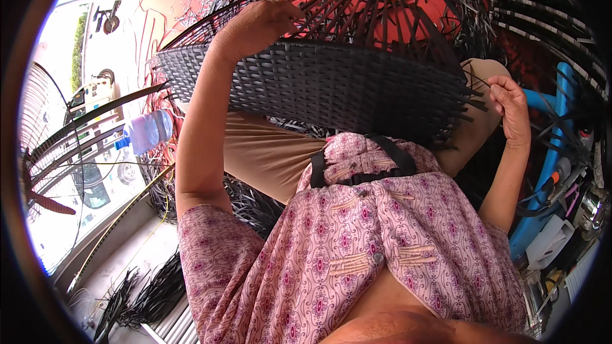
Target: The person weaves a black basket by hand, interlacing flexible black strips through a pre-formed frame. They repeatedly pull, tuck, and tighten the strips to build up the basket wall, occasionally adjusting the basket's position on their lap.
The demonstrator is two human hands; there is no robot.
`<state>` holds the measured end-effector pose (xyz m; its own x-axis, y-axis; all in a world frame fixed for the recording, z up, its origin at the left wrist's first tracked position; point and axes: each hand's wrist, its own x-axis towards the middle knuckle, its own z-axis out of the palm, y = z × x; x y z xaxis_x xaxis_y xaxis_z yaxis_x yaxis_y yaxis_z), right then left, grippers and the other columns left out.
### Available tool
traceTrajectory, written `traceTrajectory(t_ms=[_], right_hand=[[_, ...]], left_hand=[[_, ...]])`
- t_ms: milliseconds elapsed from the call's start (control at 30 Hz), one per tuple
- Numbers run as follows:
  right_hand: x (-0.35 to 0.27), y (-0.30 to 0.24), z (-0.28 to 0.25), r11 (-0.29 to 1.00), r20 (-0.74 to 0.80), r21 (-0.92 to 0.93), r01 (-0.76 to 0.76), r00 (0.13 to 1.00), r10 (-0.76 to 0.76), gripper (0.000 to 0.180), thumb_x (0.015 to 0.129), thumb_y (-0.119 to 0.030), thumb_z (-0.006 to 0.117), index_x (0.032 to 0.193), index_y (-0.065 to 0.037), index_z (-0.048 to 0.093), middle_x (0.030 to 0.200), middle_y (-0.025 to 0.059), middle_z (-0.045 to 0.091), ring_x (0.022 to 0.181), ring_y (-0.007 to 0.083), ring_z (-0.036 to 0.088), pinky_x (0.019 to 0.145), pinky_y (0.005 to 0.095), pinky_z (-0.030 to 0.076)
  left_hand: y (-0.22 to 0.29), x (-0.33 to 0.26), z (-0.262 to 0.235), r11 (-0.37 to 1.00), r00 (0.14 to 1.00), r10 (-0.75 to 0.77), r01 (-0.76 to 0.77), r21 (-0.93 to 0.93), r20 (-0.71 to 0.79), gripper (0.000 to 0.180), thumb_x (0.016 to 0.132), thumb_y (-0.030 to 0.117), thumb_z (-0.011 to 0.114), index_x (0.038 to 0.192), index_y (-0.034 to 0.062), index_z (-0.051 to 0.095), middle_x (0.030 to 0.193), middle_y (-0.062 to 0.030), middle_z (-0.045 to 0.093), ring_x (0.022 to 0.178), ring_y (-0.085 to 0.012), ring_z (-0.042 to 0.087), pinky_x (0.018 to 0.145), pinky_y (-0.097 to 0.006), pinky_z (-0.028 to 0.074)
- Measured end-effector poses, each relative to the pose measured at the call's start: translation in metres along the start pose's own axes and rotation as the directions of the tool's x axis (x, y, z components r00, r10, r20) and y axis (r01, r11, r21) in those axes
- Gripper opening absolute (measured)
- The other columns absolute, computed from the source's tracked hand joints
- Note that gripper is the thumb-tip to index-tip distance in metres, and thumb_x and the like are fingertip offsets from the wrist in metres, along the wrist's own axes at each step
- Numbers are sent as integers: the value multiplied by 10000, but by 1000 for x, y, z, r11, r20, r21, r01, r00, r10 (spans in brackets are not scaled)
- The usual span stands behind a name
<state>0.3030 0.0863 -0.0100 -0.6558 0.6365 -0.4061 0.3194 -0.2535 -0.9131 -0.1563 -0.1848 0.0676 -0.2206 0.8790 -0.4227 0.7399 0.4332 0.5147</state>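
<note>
A woven panel (331, 89) lies across the person's lap, loose strips (357, 22) standing up behind it. The left hand (264, 22) sits on its far edge, the right hand (510, 105) just off its right end. A plastic bottle (148, 131) lies to the left, a fan (38, 172) beyond it.

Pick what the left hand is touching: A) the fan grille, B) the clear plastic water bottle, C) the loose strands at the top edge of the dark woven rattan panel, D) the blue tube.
C: the left hand is up at the top edge of the dark woven rattan panel, fingers among its loose upright strands; the clear plastic water bottle lies apart, lower left.
</note>
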Motion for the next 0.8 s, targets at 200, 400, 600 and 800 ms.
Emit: traceTrajectory(t_ms=[200, 400, 600, 800], right_hand=[[6, -5, 22, 999, 47, 11, 31, 998, -32, 161, 954, -171, 714, 1076, -66, 721, 811, -79, 612, 662, 1, 485, 595, 157, 341], [16, 3, 21, 998, 86, 15, 56, 995, -57, 139, 949, -149, 722, 1063, -70, 724, 833, -79, 631, 672, 10, 493, 607, 174, 371], [14, 6, 21, 1000, 89, 0, 23, 996, -23, 130, 945, -138, 724, 1058, -72, 719, 860, -77, 653, 680, 5, 492, 614, 172, 379], [12, 3, 30, 1000, 67, -18, 23, 998, -21, 128, 949, -129, 715, 1065, -75, 716, 891, -71, 676, 708, -2, 517, 629, 168, 390]], left_hand=[[-19, 1, -7, 980, 1000, -19, 23, -200, 20, 304, 992, 72, 584, 1279, 79, 684, 983, -23, 755, 960, -134, 694, 875, -307, 544], [-45, 6, -11, 916, 997, 10, -40, -399, -77, 246, 932, 96, 712, 1169, 36, 735, 981, -35, 757, 914, -105, 676, 796, -284, 534], [-45, 21, -13, 979, 990, 12, 17, -201, 141, 282, 888, 75, 725, 1169, 93, 744, 928, -33, 743, 849, -120, 663, 772, -299, 530], [-49, 30, -21, 939, 981, 18, 49, -340, 191, 340, 817, -42, 676, 1131, 65, 751, 926, -20, 727, 841, -133, 669, 795, -311, 541]])
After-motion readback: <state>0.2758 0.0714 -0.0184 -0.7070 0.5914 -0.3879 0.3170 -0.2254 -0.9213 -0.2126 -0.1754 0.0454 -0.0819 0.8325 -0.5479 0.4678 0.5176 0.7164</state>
